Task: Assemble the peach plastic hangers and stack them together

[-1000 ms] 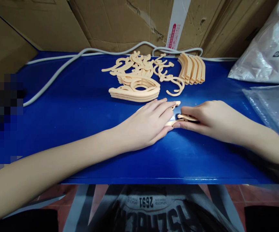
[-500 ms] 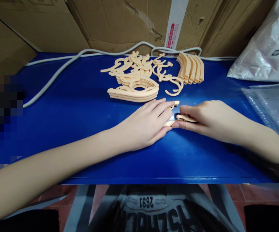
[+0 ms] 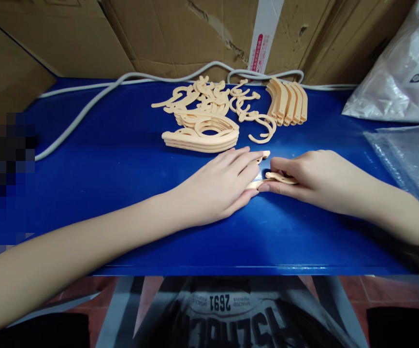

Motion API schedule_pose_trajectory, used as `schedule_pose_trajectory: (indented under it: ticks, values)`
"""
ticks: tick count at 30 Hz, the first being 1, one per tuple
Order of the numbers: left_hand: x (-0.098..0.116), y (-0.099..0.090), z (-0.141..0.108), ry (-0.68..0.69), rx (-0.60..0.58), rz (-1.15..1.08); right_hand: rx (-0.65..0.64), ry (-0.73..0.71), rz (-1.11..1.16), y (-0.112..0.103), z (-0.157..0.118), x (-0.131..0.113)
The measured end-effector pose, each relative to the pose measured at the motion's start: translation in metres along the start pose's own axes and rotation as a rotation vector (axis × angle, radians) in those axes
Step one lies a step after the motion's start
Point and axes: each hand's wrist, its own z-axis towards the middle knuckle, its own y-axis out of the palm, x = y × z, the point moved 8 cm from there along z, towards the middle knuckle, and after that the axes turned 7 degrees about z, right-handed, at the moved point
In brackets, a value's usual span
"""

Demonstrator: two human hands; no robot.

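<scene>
My left hand [image 3: 223, 186] lies over a beige plastic piece [image 3: 255, 185] on the blue table, its fingers together and wrapped round the piece, hiding most of it. Just to the right, my right hand [image 3: 303, 179] pinches a small beige part [image 3: 281, 178] between thumb and fingers, at the right end of the covered piece. The two thumbs nearly touch. Behind my left hand sits a stack of beige curved pieces [image 3: 200, 141], with a loose pile of beige hooks [image 3: 212, 96] beyond it.
Beige curved arms [image 3: 287, 104] stand in a row at the back right. A white cable [image 3: 82, 116] runs along the back, before cardboard boxes [image 3: 195, 38]. Plastic bags [image 3: 394, 82] lie at the right. The blue table's [image 3: 231, 268] front edge is near my body.
</scene>
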Motion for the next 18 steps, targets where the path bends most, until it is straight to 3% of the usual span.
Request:
schedule_pose_trajectory:
  ticks: [18]
  values:
    - [-0.0028, 0.0022, 0.0002, -0.041, -0.033, -0.013, -0.004, -0.027, 0.022, -0.0018, -0.0003, -0.0036]
